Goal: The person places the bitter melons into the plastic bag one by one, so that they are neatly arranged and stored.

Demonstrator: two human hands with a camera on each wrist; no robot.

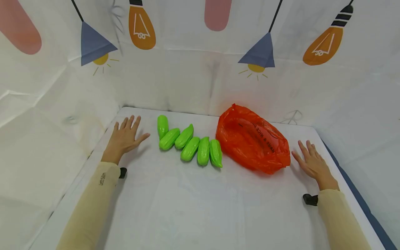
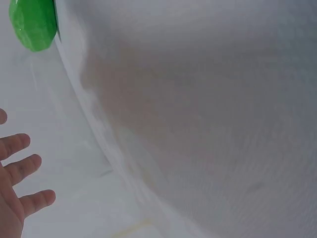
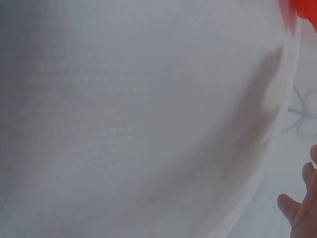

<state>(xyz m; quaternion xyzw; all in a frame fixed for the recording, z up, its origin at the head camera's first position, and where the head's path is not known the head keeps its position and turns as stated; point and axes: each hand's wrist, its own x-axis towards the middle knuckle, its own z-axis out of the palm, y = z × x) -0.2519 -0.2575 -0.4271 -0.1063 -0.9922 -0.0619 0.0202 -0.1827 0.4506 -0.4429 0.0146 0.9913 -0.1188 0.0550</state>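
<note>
Several glossy bright-green, ridged, gourd-like vegetables lie in a loose row on the white table, some touching each other. Right of them is a crumpled red plastic bag with black print; its inside cannot be made out. My left hand is spread, palm down, left of the vegetables and apart from them. On the bag's right side my right hand has its fingers extended, near the bag and holding nothing. In the left wrist view one green vegetable shows at the top corner.
The white table ends at a white sheet wall printed with lamps and bulbs. More white sheeting stands at both sides. A dark blue strip runs along the right edge. Black wrist devices sit at both cuffs.
</note>
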